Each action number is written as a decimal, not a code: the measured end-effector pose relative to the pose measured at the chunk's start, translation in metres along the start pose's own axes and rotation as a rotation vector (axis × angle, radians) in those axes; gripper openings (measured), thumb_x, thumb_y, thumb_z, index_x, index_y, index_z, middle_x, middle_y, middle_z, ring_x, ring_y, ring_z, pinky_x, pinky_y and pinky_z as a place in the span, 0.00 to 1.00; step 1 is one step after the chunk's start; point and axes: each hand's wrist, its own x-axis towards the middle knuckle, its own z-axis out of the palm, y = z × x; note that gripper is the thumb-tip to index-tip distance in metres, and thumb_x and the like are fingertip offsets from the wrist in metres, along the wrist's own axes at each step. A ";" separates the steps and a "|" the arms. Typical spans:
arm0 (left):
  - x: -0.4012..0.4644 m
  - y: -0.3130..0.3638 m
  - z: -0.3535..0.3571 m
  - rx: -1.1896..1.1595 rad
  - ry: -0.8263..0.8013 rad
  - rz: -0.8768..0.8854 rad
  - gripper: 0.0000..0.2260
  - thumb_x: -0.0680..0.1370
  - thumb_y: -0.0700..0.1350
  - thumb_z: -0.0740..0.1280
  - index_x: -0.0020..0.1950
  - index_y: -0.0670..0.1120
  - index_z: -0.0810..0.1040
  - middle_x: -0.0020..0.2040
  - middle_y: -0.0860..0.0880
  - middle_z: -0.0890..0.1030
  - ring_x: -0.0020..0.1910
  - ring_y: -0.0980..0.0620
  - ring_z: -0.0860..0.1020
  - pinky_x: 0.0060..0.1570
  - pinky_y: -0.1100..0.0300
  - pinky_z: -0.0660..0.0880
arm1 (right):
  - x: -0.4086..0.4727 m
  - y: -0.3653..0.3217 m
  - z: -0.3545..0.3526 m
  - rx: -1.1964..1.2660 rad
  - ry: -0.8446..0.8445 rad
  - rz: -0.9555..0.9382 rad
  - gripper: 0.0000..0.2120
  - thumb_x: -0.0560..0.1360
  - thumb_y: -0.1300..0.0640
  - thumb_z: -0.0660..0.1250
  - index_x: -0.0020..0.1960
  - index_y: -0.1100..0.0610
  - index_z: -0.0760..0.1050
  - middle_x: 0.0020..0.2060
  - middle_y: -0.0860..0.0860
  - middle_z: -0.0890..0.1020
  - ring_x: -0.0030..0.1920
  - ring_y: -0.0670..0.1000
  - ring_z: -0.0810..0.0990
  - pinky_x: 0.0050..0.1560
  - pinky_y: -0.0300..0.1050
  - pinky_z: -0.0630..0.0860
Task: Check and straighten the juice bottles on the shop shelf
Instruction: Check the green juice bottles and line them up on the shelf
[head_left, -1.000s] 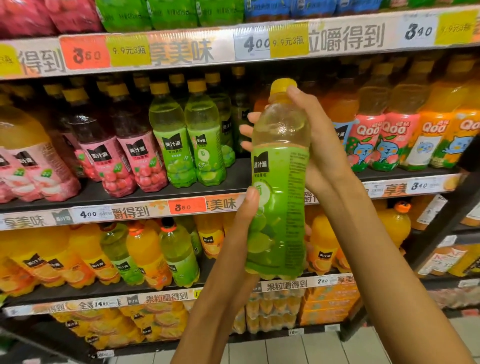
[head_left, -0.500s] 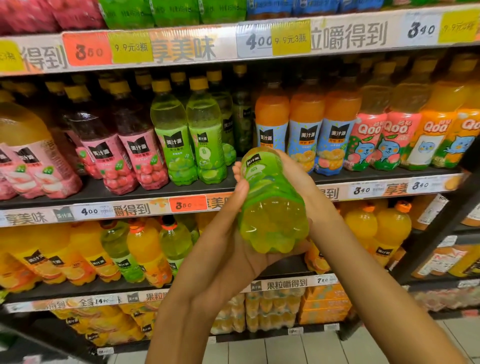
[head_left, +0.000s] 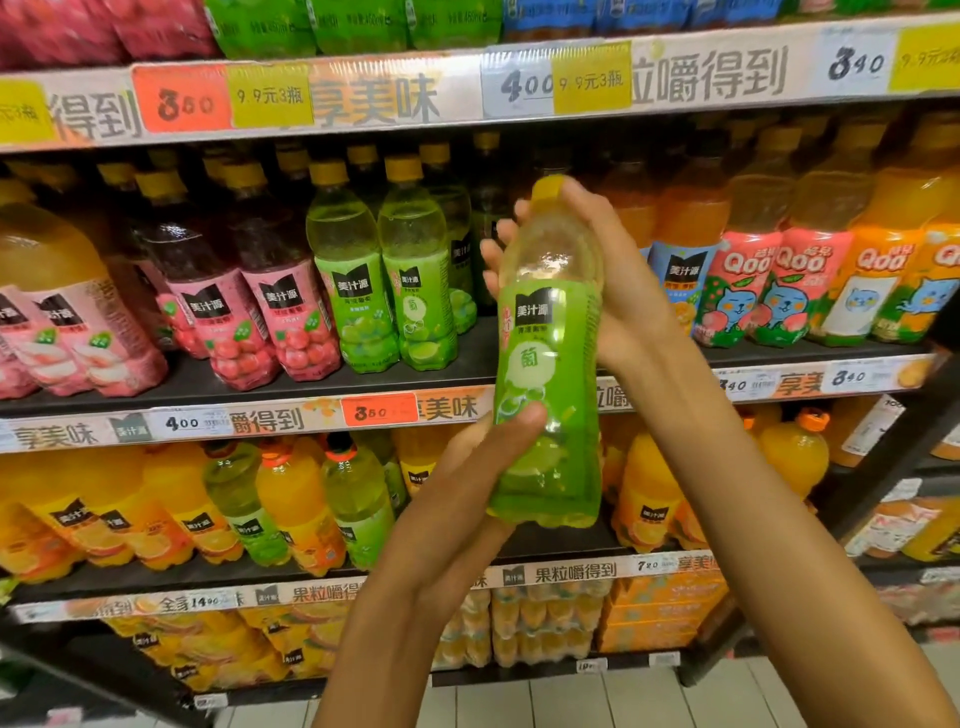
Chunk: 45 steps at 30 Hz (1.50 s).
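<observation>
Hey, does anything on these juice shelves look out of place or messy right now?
One green bottle is off the shelf, held upright in both hands, left hand low, right hand near the cap. Green bottles stand mixed among orange ones on the lower shelf.

Clear glossy plastic on the green juice bottle (head_left: 548, 364), shiny printed film label wrapped round it, smooth yellow plastic cap (head_left: 546, 188); the shelf (head_left: 322, 382) board looks matt dark, with glossy paper price strips (head_left: 260, 418) along its edge
</observation>
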 end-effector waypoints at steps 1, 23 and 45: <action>0.001 -0.003 -0.002 0.087 0.022 0.050 0.22 0.68 0.54 0.71 0.59 0.47 0.80 0.53 0.41 0.83 0.45 0.46 0.82 0.37 0.56 0.78 | -0.003 -0.005 0.005 -0.064 -0.077 -0.029 0.17 0.82 0.48 0.54 0.59 0.60 0.73 0.45 0.55 0.83 0.45 0.54 0.83 0.48 0.50 0.80; 0.029 -0.008 -0.036 0.527 0.054 0.483 0.29 0.63 0.43 0.79 0.59 0.64 0.76 0.57 0.58 0.81 0.58 0.59 0.78 0.52 0.68 0.75 | -0.046 -0.012 -0.005 -0.562 -0.626 -0.449 0.19 0.73 0.43 0.67 0.57 0.54 0.78 0.51 0.47 0.82 0.57 0.54 0.78 0.55 0.49 0.74; 0.032 -0.021 -0.013 -0.053 -0.094 0.088 0.34 0.72 0.72 0.54 0.50 0.43 0.82 0.40 0.43 0.83 0.37 0.47 0.81 0.40 0.55 0.79 | -0.023 0.000 0.004 -0.382 -0.165 -0.179 0.17 0.79 0.47 0.58 0.54 0.58 0.78 0.47 0.53 0.83 0.53 0.53 0.81 0.55 0.49 0.78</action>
